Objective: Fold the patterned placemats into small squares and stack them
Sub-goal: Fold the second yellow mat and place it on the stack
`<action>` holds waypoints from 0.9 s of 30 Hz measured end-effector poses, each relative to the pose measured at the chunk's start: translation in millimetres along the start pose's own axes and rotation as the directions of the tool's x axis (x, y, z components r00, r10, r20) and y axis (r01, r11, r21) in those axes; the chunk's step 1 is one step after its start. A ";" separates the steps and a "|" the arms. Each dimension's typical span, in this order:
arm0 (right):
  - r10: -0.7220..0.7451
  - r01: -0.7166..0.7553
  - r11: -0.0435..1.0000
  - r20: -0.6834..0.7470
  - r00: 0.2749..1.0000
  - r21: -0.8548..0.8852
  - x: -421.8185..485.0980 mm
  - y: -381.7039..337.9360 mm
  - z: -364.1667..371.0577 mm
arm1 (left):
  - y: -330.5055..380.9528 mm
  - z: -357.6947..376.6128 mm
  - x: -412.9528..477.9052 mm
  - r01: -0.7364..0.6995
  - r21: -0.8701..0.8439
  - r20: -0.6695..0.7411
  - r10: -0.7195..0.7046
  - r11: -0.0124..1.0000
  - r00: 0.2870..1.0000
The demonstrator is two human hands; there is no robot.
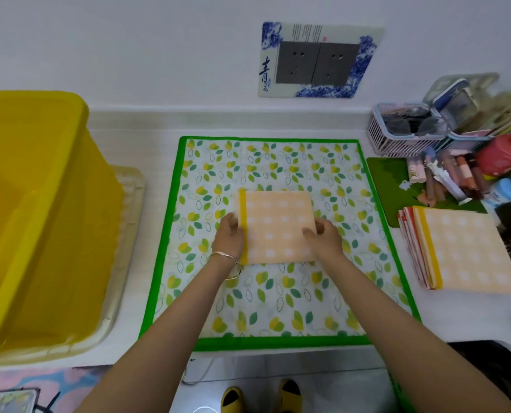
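Where the floor shows below the desk (147, 150), two yellow slippers (290, 396) peek out. Next comes a big leaf-print mat (278, 308) with a green border, lying flat on the desk.

In the middle of it lies the folded placemat (278, 228), orange with white squares. It is almost square, a bit longer going away from the person. Its yellow stripe runs near to far down its left side. Its edges line up with the borders of the leaf-print mat.

The left hand (229, 234), with a bangle (224, 257) on its wrist, grips the stripe edge with curled fingers. The right hand (322, 238) pinches the right edge, thumb on top. Leaf-print mat shows on every side of the folded placemat, so there is room all round it.

To the right, on the bare desk just beside the green border, sits the stack of folded placemats (463, 251). It is well apart from the hands, and its top yellow stripe is on the left too. To the left stands a yellow bin (39, 204), apart from the leaf-print mat.

Farther back on the right are a dark green mat (388, 180) and a pink basket (406, 135). A socket plate (317, 61) is on the wall.
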State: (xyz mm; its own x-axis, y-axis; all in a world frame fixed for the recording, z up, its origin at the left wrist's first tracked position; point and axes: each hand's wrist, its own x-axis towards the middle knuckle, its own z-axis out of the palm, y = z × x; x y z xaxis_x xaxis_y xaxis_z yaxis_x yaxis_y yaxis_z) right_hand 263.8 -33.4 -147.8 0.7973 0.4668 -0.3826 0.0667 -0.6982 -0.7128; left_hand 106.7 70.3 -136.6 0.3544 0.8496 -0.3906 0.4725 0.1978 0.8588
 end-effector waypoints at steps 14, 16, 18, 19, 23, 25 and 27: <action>0.098 -0.241 0.810 0.281 0.955 0.535 -31.0 -1.2 -122.7 | 77.0 29.1 -44.4 0.010 -0.127 0.184 0.013 0.992 0.983; 0.079 -0.210 0.824 0.260 0.962 0.526 -29.3 3.2 -157.5 | 94.4 46.1 -55.5 0.013 -0.189 0.234 0.032 0.982 0.972; 0.058 -0.168 0.841 0.224 0.973 0.515 -25.8 9.1 -194.8 | 112.9 66.9 -68.9 0.015 -0.241 0.269 0.052 0.970 0.962; 0.049 -0.149 0.848 0.205 0.977 0.509 -22.9 13.2 -213.4 | 121.6 79.0 -75.3 0.016 -0.258 0.286 0.061 0.966 0.956; 0.037 -0.088 0.896 0.123 0.992 0.436 -8.6 33.3 -281.3 | 146.7 136.6 -94.0 0.054 -0.285 0.345 0.050 0.957 0.937; 0.043 -0.075 0.918 0.090 0.995 0.389 -1.6 48.6 -307.6 | 152.2 167.3 -101.6 0.076 -0.289 0.367 0.037 0.954 0.929; 0.059 -0.081 0.928 0.071 0.996 0.364 4.2 63.8 -326.4 | 153.4 194.4 -107.7 0.102 -0.298 0.370 0.016 0.949 0.929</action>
State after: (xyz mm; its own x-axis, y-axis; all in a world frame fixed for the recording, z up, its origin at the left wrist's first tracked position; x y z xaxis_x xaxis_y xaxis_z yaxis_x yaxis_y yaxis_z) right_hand 467.2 -253.1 -3.0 0.7552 0.4620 -0.4650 -0.2213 -0.4881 -0.8443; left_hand 297.9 -85.9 -27.3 0.6353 0.6118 -0.4713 0.2444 0.4197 0.8741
